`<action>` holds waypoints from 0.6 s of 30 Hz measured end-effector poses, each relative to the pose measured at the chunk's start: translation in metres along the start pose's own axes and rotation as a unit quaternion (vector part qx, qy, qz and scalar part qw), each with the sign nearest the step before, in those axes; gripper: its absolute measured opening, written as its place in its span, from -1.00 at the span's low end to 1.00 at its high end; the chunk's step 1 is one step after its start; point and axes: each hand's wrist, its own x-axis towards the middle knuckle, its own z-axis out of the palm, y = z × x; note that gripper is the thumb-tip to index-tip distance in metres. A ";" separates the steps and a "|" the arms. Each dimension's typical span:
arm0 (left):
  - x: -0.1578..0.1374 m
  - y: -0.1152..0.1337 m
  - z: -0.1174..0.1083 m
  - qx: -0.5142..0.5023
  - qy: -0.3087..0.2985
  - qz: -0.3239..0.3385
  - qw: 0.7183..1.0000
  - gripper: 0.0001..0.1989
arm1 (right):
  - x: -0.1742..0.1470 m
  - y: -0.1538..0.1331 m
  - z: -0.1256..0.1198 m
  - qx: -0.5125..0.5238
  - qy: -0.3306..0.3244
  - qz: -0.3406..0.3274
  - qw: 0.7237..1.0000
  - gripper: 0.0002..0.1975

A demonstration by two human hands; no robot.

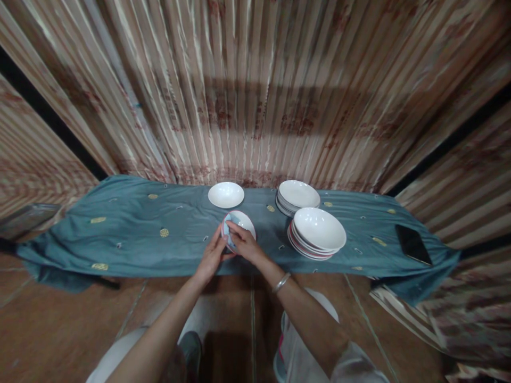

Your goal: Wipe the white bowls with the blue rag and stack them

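A white bowl (249, 222) with a reddish outside is tilted over the front part of the table. My left hand (213, 252) grips its left side, fingers closed around the rim. Inside it, my right hand (244, 242) presses a light blue cloth (230, 219) against the left inner wall; the fingers are closed on the cloth and partly hide it. Just behind sits a shallow white dish (226, 195), apart from both hands. To the right stand a stack of white bowls (319, 229) with reddish outsides and, behind it, a stack of white plates (298, 194).
A teal cloth with yellow pineapple prints covers the long table (136, 234). A black phone (413, 244) lies near its right end. Behind the table hangs a striped curtain (247, 106). Dark poles slant up at both sides. A white stool-like object (323, 306) shows below the front edge.
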 end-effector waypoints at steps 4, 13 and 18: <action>-0.001 0.000 -0.001 -0.001 -0.003 0.005 1.000 -0.31 | 0.001 -0.003 0.003 -0.038 0.027 -0.018 0.999 -0.54; -0.004 0.003 0.001 0.006 0.001 -0.001 1.000 -0.29 | -0.006 -0.022 0.000 -0.131 0.019 -0.069 0.989 -0.54; -0.008 0.005 0.003 0.026 -0.009 -0.001 1.000 -0.24 | 0.002 -0.020 -0.005 -0.163 0.045 -0.054 0.984 -0.53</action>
